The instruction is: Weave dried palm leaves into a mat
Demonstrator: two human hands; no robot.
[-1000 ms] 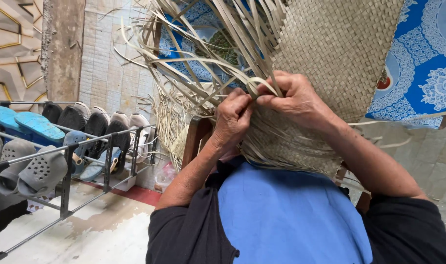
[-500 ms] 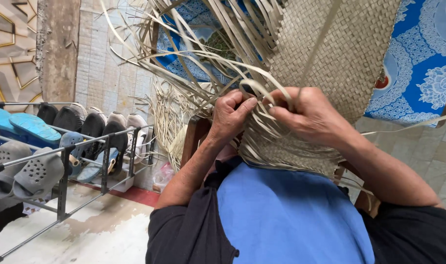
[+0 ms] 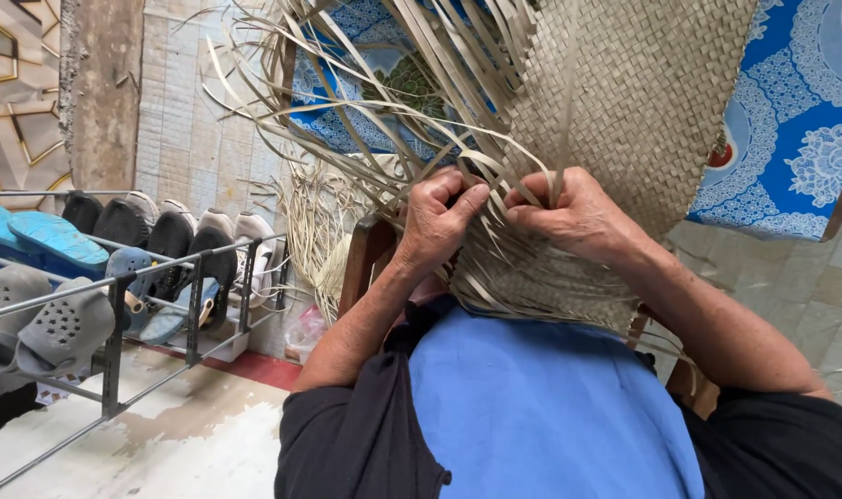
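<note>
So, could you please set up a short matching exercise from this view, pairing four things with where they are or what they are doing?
Things:
1. left hand
2. right hand
3. woven mat
4. shoe rack

Places or states:
a. stands at the left, holding sandals and clogs
b. hangs down in front of the person, finished weave on the right
c. pinches loose strips at the mat's unwoven left edge
d. grips a strip against the woven part, beside the other hand

Pairs: 1-c, 2-d, 3-b, 4-a
</note>
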